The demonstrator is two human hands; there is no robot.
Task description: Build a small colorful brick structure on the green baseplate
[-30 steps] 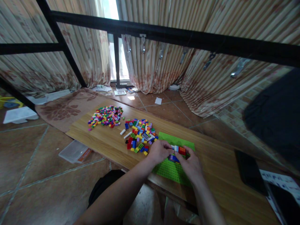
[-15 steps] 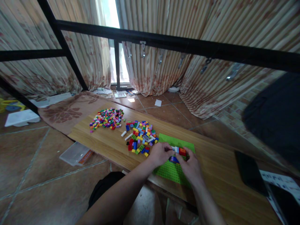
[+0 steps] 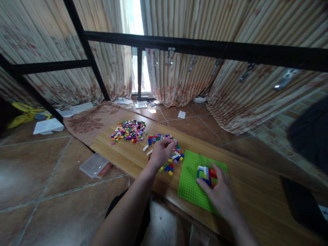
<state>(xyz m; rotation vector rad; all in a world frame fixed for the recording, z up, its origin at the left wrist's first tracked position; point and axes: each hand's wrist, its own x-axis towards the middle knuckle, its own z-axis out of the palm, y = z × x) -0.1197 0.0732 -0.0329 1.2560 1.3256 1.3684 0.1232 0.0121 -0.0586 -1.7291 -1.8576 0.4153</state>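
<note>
My left hand [image 3: 162, 153] is over the near pile of toy bricks [image 3: 176, 155], its fingers bent and drawn toward the thumb. Whatever lies between those fingertips, if anything, is hidden. On the green baseplate [image 3: 191, 174] sits a small build of toy bricks [image 3: 206, 173] in white, red, blue and a little yellow. My right hand [image 3: 222, 186] grips this build from the right, thumb at its near side and fingers at the far side. Part of the build is covered by that hand.
A second pile of small bricks [image 3: 130, 130] lies farther left on the wooden table [image 3: 123, 155]. A dark flat object [image 3: 297, 198] rests at the table's right. Black metal rails [image 3: 179, 42] cross above. A clear plastic box [image 3: 94, 165] is on the floor.
My left hand has left the build and moved left to the near brick pile. My right hand stays at the build, its fingers spread wider. The camera view has turned slightly left.
</note>
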